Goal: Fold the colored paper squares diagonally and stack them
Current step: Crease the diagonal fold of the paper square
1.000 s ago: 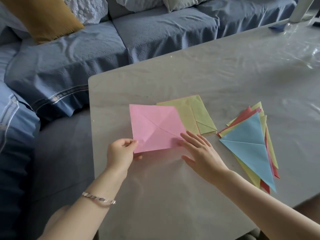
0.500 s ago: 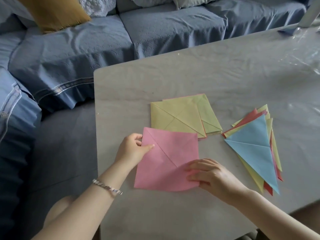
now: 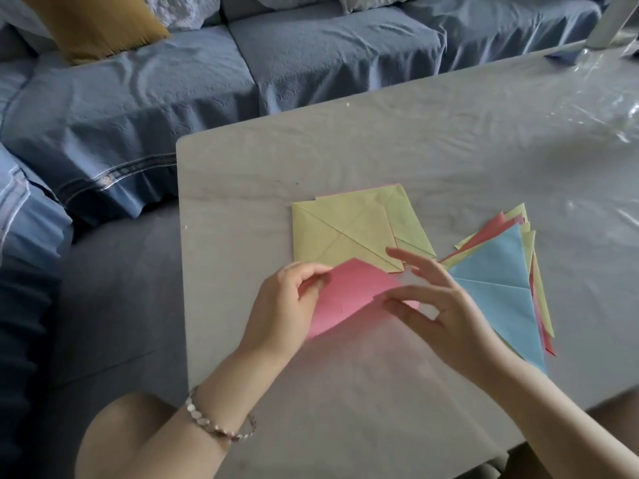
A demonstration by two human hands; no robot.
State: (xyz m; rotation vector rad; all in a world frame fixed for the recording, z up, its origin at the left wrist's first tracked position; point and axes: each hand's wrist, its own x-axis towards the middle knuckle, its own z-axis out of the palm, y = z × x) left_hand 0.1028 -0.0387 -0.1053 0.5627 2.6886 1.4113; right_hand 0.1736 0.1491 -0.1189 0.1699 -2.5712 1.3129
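Observation:
A pink paper square (image 3: 349,295) is lifted off the grey table (image 3: 380,160) and bent over on itself. My left hand (image 3: 287,305) pinches its left corner. My right hand (image 3: 446,305) pinches its right part between thumb and forefinger, the other fingers spread. Behind it lies the pile of unfolded squares (image 3: 345,233), a yellow-green sheet with diagonal creases on top. To the right is the stack of folded triangles (image 3: 498,285), a light blue one on top, with red and yellow edges showing under it.
A blue sofa (image 3: 242,81) with a mustard cushion (image 3: 93,25) runs behind and left of the table. Crinkled clear plastic (image 3: 615,108) lies at the far right of the table. A white post (image 3: 608,19) stands at the top right corner.
The pink square has been slid off the pile toward me, then lifted from the table and bent over by both hands. The yellow-green sheet is now uncovered on top of the pile.

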